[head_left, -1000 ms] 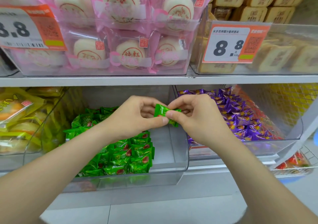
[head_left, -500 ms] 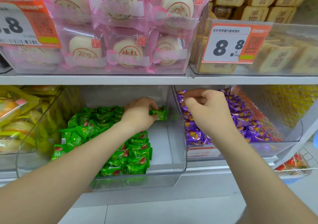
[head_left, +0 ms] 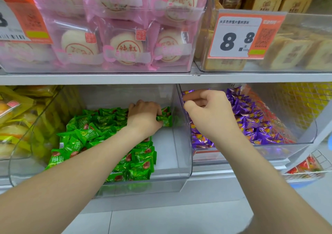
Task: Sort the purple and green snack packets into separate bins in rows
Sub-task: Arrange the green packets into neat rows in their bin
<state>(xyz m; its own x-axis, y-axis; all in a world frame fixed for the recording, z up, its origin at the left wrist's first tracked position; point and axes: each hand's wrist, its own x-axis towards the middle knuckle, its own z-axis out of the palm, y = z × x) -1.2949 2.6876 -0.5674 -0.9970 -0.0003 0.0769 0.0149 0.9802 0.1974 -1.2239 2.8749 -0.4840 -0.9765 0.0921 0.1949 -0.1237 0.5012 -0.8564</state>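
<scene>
Green packets (head_left: 84, 133) in the left clear bin (head_left: 143, 186), purple packets (head_left: 255, 124) (glossy, jumbled) in the right bin (head_left: 305, 124)

In the lower-centre bin (head_left: 164, 154), a bare strip of floor is lying open along its right side, with green packets (head_left: 100, 134) crowding the left and the left hand (head_left: 145, 116) filling the far end. The shelf edge (head_left: 107, 79) is running across mid-frame, capping both openings, and purple packets (head_left: 251, 124) are packing the right-hand bin (head_left: 305, 136).

Green packets (head_left: 100, 134), purple packets (head_left: 251, 122), pink-wrapped white buns (head_left: 125, 48), orange-and-white price tag (head_left: 240, 36)
</scene>
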